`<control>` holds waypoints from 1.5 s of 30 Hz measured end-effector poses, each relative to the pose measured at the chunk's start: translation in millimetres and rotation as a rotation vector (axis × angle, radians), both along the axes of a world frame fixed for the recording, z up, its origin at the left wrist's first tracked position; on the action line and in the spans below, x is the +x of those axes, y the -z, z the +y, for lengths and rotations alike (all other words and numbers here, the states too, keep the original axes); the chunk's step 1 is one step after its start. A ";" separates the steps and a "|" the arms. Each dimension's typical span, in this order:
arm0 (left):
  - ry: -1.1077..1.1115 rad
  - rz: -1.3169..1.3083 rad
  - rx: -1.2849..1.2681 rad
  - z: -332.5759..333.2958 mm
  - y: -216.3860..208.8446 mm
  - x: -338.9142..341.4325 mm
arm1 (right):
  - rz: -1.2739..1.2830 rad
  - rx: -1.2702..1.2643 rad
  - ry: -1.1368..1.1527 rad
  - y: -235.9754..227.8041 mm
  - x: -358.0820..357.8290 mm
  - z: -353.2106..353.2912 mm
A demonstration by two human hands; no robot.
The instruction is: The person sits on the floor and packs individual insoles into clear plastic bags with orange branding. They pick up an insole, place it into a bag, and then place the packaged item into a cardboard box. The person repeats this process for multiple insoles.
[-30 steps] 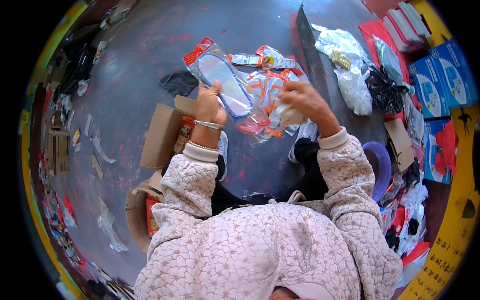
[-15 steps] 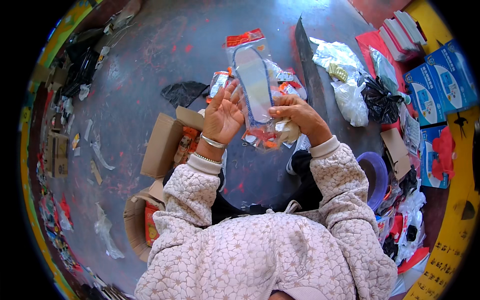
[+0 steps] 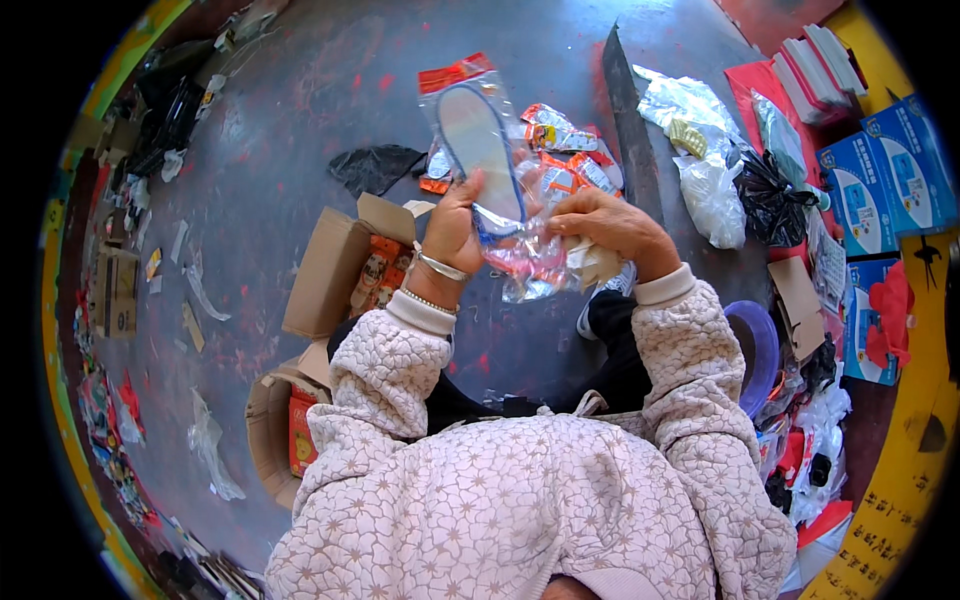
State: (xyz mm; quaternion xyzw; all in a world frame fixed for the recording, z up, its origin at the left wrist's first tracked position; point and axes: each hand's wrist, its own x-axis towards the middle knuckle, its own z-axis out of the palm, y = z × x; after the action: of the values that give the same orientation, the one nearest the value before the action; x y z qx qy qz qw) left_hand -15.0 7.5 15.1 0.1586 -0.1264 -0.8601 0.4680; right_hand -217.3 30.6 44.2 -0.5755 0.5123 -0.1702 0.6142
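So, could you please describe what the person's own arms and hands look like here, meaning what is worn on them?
Both arms wear sleeves of a pale pink quilted jacket with a raised flower-like pattern and plain ribbed cuffs. The left hand is bare, with two silver-coloured bangles at the wrist. The right hand is bare too; no jewellery shows there.

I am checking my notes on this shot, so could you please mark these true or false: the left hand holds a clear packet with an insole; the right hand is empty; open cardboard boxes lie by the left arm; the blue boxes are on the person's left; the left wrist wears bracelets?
1. The left hand holds a clear packet with an insole inside. True.
2. The right hand is empty. False: it grips pale folded material and packets.
3. Open cardboard boxes lie by the left arm. True.
4. The blue boxes are on the person's left. False: they are on the right.
5. The left wrist wears bracelets. True.
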 end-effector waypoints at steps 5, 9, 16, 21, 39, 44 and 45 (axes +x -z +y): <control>-0.063 -0.262 -0.068 0.3 5.7 -8.9 | -0.014 -0.514 0.514 -4.0 -15.3 -16.3; -0.056 -0.204 0.047 3.6 31.4 -17.1 | 0.092 -1.064 0.428 -2.8 60.6 -2.6; -0.156 0.031 0.068 -25.9 11.1 22.4 | 0.425 -0.859 -0.160 17.0 53.0 30.7; -0.355 -0.144 0.125 -20.1 -14.8 19.6 | 0.295 -0.609 0.362 -4.1 -7.3 10.7; 0.083 0.017 -0.084 -3.1 -8.9 0.0 | -0.144 -0.272 0.847 15.3 -50.2 -24.7; 0.144 -0.177 -0.118 14.7 -12.0 -9.3 | -0.265 -0.735 0.771 -32.9 -2.4 -11.6; 0.139 -0.203 -0.105 17.6 -14.1 -14.0 | -0.136 -0.954 0.719 -39.6 10.0 -9.1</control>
State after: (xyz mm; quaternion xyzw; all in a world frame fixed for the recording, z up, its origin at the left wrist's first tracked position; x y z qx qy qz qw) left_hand -28.9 25.1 29.2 0.2109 -0.2285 -0.8624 0.3996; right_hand -207.3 21.5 83.8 -0.5662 0.5014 -0.6149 0.2235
